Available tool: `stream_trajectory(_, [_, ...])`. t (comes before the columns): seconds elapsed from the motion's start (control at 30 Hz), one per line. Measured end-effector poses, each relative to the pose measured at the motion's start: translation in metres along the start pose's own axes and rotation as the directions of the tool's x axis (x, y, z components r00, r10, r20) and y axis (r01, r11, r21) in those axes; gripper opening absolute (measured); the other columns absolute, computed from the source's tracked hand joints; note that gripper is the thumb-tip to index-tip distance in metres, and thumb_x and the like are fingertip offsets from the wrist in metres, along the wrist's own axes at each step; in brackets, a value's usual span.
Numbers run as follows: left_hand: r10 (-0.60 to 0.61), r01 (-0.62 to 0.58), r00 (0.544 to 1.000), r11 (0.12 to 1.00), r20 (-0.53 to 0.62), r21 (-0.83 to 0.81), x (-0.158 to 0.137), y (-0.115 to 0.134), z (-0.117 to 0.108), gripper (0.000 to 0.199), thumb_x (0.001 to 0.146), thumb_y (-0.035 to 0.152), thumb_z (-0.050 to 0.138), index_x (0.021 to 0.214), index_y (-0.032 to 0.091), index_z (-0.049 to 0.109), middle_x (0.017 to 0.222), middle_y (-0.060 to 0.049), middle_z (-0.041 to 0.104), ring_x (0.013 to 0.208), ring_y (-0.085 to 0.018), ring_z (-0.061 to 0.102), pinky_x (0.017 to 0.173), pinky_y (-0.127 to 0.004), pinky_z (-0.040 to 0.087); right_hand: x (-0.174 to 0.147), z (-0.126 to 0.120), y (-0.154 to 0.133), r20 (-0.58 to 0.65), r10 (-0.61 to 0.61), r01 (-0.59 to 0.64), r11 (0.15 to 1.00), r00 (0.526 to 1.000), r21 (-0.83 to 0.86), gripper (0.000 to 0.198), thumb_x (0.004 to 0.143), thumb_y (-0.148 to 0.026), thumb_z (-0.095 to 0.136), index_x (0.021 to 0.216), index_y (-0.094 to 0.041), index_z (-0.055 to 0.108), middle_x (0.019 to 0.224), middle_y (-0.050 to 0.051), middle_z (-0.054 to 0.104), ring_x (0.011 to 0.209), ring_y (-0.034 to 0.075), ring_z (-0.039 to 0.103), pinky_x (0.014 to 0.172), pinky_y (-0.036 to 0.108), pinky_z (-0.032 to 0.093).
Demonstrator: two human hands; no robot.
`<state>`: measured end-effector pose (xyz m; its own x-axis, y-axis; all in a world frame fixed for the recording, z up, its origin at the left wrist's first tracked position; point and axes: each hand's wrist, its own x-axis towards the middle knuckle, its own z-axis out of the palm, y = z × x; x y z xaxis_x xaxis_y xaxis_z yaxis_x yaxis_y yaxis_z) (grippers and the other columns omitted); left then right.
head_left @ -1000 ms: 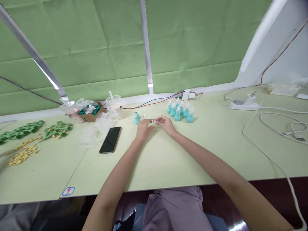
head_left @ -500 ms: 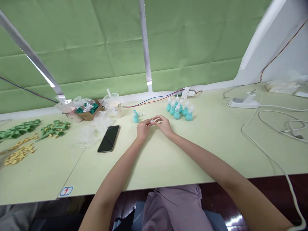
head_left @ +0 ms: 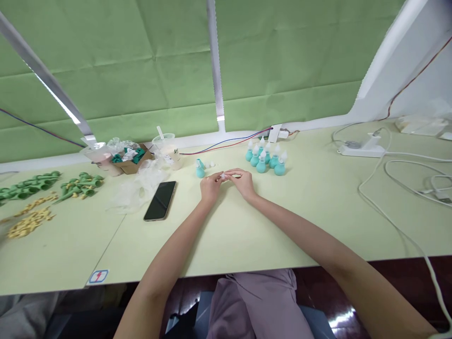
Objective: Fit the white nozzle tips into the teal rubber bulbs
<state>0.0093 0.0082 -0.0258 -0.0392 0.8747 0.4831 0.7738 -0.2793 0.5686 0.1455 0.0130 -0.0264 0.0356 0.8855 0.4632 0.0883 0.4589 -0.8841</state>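
My left hand (head_left: 211,185) and my right hand (head_left: 243,181) meet over the middle of the table. The fingers of both are pinched on a small white piece (head_left: 223,175), mostly hidden by the fingertips, so its exact kind does not show. Just beyond my left hand stands a teal bulb-shaped bottle (head_left: 200,170), with a loose teal part beside it and a few small white pieces (head_left: 211,164) to its right. Several teal bulbs with pointed white nozzles (head_left: 261,162) stand upright in a group beyond my right hand.
A phone (head_left: 160,201) lies left of my hands, near a crumpled plastic bag (head_left: 136,186). Drink cups (head_left: 171,155) and a cardboard box (head_left: 132,165) stand behind. Green parts (head_left: 83,185) and yellow pieces (head_left: 30,222) lie far left; a power strip (head_left: 363,148) with cables is at right.
My hands stay together on the small white piece, with only slight finger movement. The whole view has shifted a little.
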Motion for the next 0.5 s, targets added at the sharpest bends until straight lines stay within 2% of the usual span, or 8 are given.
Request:
stream_trajectory(0.17, [-0.022, 0.022, 1.0, 1.0, 0.003, 0.0, 0.0, 0.0013, 0.0003, 0.024, 0.079, 0.027, 0.063, 0.101, 0.022, 0.069, 0.078, -0.003, 0.073, 0.075, -0.017, 0.068, 0.072, -0.027, 0.049, 0.0017, -0.0016, 0.0001, -0.017, 0.001, -0.001, 1.0, 1.0, -0.012, 0.013, 0.068, -0.033, 0.068, 0.073, -0.022, 0.073, 0.08, 0.004, 0.071, 0.079, 0.018, 0.065, 0.065, 0.028, 0.054])
stream_trajectory(0.4, [-0.029, 0.029, 1.0, 1.0, -0.008, -0.006, -0.0004, 0.003, 0.0001, 0.024, 0.078, 0.026, 0.064, 0.101, 0.02, 0.069, 0.079, -0.004, 0.073, 0.076, -0.017, 0.068, 0.073, -0.027, 0.049, 0.002, -0.0022, 0.0023, -0.009, -0.036, 0.036, 0.999, 0.999, -0.033, 0.015, 0.072, -0.035, 0.066, 0.074, -0.023, 0.074, 0.079, 0.004, 0.071, 0.076, 0.018, 0.065, 0.065, 0.029, 0.054])
stream_trajectory(0.5, [-0.027, 0.027, 1.0, 1.0, -0.016, -0.015, -0.0002, 0.0037, 0.0, 0.025, 0.078, 0.028, 0.064, 0.101, 0.02, 0.069, 0.082, -0.004, 0.073, 0.077, -0.017, 0.068, 0.073, -0.027, 0.049, 0.0007, -0.0019, 0.0028, -0.012, -0.046, 0.045, 0.998, 0.999, -0.054, 0.019, 0.074, -0.036, 0.064, 0.084, -0.024, 0.074, 0.087, 0.004, 0.071, 0.082, 0.018, 0.064, 0.07, 0.03, 0.055])
